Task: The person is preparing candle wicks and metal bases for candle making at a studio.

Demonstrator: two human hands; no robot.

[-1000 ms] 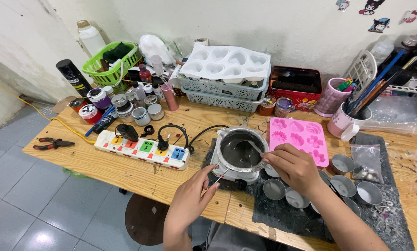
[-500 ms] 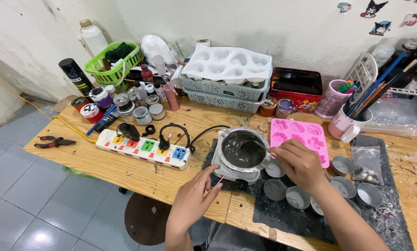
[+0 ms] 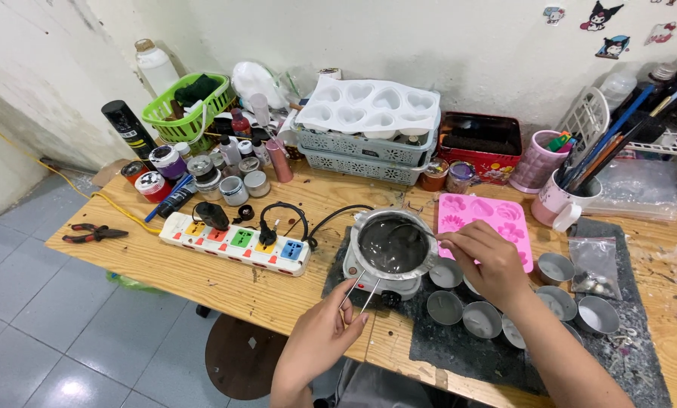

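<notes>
The pot (image 3: 393, 245) by my right grip (image 3: 488, 261) is silver, its melt dark grey. The handle wires in my left grip (image 3: 331, 325) are bare steel. The mould (image 3: 483, 219) beside it is bright pink with flower and heart shapes. My surface (image 3: 202, 276) is pale wood under a black speckled mat (image 3: 459, 355). The power strip (image 3: 236, 242) is white with yellow, red, green and blue sockets.

Both forearms are bare, no sleeves, rings or watch on the left hand (image 3: 325, 332) or right hand (image 3: 486, 259).
</notes>
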